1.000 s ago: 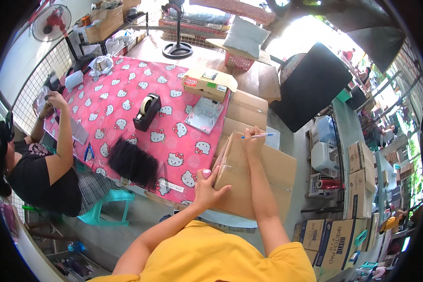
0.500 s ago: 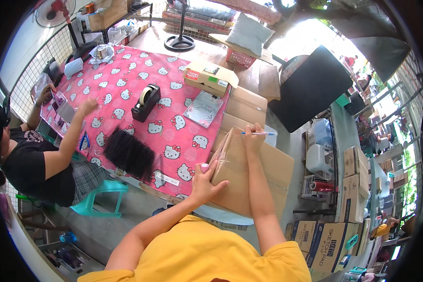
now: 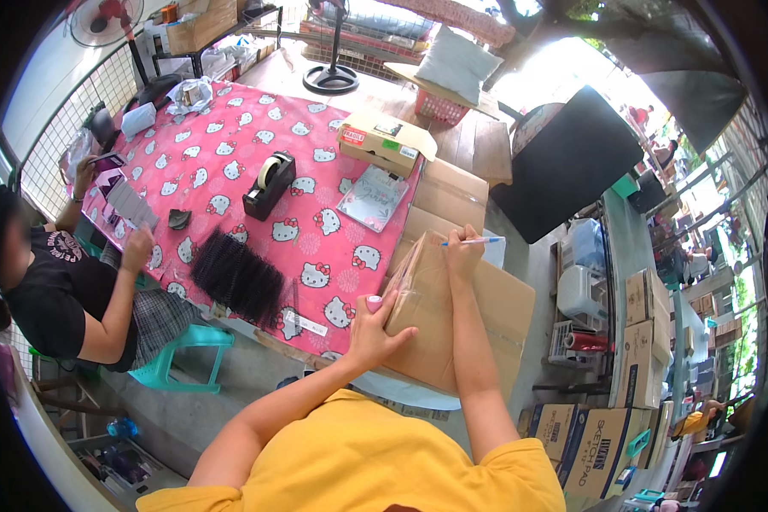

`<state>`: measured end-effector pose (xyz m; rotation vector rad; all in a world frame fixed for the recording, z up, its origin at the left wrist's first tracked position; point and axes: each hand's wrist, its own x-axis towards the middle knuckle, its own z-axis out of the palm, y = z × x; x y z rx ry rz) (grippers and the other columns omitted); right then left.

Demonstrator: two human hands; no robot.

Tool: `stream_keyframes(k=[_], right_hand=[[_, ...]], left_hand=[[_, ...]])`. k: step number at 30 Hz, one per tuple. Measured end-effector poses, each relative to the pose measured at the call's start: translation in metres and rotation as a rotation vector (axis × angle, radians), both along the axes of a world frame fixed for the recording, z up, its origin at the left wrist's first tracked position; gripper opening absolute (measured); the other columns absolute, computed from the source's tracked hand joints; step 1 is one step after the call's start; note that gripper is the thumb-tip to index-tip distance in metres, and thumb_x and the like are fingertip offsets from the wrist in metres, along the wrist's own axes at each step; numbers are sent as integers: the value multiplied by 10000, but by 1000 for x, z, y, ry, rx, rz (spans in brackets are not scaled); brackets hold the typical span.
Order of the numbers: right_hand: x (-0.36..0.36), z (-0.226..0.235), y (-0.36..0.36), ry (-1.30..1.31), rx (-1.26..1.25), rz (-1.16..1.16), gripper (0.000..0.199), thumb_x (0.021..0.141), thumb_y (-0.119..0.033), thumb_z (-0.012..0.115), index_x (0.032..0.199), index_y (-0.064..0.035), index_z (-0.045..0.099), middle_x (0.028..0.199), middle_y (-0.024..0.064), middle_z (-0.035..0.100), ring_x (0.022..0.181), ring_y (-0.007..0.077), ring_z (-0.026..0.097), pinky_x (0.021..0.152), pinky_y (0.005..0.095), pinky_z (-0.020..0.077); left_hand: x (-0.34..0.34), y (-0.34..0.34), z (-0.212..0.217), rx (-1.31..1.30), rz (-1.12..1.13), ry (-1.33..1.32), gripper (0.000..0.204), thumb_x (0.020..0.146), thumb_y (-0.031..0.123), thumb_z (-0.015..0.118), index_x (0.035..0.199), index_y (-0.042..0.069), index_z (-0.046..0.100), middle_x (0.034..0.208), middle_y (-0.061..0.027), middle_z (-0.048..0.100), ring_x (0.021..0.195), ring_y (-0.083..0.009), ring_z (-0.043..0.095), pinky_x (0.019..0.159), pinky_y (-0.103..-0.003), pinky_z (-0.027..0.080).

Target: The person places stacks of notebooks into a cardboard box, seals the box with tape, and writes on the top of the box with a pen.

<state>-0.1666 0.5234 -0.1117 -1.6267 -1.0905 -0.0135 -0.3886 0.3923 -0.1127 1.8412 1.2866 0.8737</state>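
Observation:
My right hand [image 3: 464,253] is closed round a slim blue-and-white pen [image 3: 490,241], its tip over the top of a brown cardboard box [image 3: 431,320]. Against the box's left side rests my left hand [image 3: 374,334], thumb spread out over the cardboard. A small pinkish-white round thing [image 3: 373,303] shows at its fingers; I cannot tell what it is. Left of that hand, a bundle of black bristly mesh [image 3: 235,277] lies on the pink patterned tablecloth [image 3: 341,264].
A black tape dispenser [image 3: 269,185], a yellowish carton [image 3: 384,145] and a patterned packet [image 3: 372,198] stand on the table. At the left a co-worker [image 3: 81,290] handles purple-and-white cards [image 3: 128,205]. A black panel [image 3: 567,162] leans beyond the box; cartons [image 3: 597,448] stack lower right.
The co-worker's near hand has drawn back from over the table toward the cards. A small dark piece now lies on the cloth near it. My hands stay almost in place.

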Motion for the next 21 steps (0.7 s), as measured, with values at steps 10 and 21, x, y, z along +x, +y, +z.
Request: stream_keyframes(k=[10, 21], right_hand=[[2, -1, -1, -40, 31, 13, 289, 683, -15, 570, 560, -3, 309, 475, 92, 313, 460, 155, 295, 450, 363, 271], [2, -3, -1, -6, 43, -8, 308, 694, 8, 560, 564, -18, 282, 478, 73, 286, 461, 139, 269, 440, 354, 244]], left_hand=[[1, -1, 7, -71, -8, -16, 765, 677, 411, 795, 1324, 109, 519, 1119, -207, 398, 1013, -346, 492, 882, -388, 446], [0, -2, 2, -14, 11, -32, 759, 677, 402, 795, 1330, 133, 518, 1072, -183, 393, 987, -336, 484, 875, -394, 441]])
